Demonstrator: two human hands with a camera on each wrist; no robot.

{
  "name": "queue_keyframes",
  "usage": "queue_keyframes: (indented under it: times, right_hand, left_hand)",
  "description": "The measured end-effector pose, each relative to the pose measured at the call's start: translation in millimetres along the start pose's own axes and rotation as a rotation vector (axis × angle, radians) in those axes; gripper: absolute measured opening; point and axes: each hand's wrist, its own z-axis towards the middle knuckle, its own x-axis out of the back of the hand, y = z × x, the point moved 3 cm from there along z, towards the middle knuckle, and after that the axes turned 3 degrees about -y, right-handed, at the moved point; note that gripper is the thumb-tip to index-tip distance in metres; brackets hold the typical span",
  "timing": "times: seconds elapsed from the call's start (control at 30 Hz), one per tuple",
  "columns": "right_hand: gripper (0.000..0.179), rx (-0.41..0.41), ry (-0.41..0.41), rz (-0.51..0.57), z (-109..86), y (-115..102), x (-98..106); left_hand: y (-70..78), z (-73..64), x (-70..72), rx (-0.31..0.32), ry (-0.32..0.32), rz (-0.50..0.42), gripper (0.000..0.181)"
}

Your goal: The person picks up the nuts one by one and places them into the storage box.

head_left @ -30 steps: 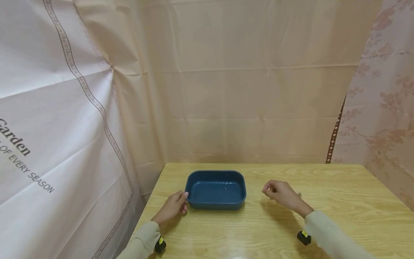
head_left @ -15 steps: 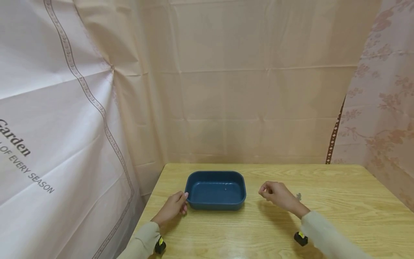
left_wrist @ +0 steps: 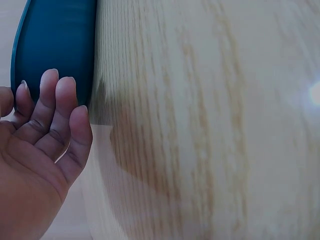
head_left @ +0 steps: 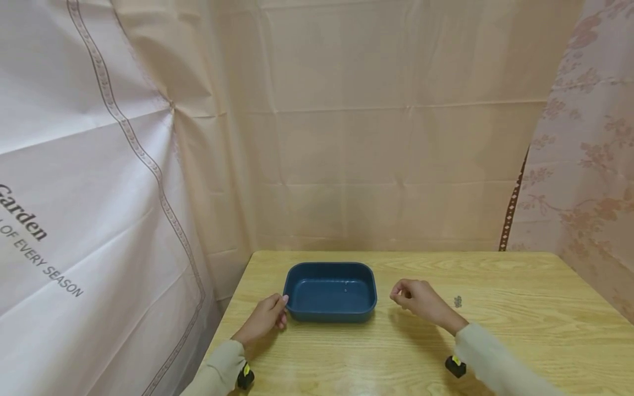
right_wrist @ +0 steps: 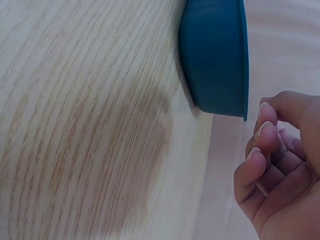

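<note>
A deep blue rectangular dish [head_left: 331, 318] sits on the wooden table, with small bright specks on its inner floor that could be glints or tiny items. At its left end my left hand [head_left: 264, 317] pinches the rim between thumb and fingers; the left wrist view shows the fingers [left_wrist: 65, 97] against the dish's outer wall. My right hand [head_left: 421, 300] hovers over the table just right of the dish. Its thumb and forefinger meet at the tips, and the other fingers [right_wrist: 250, 170] are curled; nothing shows between them. Beyond that wrist lies a cluster of small greyish pieces [head_left: 458, 301].
The wooden table [head_left: 535, 308] is bounded by a beige curtain [head_left: 376, 165] behind and printed cloth [head_left: 99, 220] on the left. Floral cloth [head_left: 594, 165] hangs at the right. Each wrist carries a black camera [head_left: 455, 366].
My right hand has moved slowly left toward the dish, bringing the cluster of small greyish pieces fully into view. My left hand and the dish have stayed put.
</note>
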Motion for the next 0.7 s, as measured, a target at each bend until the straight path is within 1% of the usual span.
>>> queue_keyframes:
  times: [0.17, 0.47, 0.7]
  right_hand:
    - [0.012, 0.008, 0.001, -0.001, 2.7, -1.4, -2.5]
    - [0.013, 0.019, -0.009, -0.010, 5.8, -6.8, -9.2]
    - [0.009, 0.031, -0.005, -0.017, 9.3, -11.7, -12.5]
  left_hand:
    - [0.4, -0.3, 0.5, 0.003, 0.003, -0.008, 0.044]
    - [1.6, -2.8, -0.6, -0.004, -0.013, 0.002, 0.045]
    - [1.7, -2.0, -0.3, 0.000, -0.008, 0.006, 0.046]
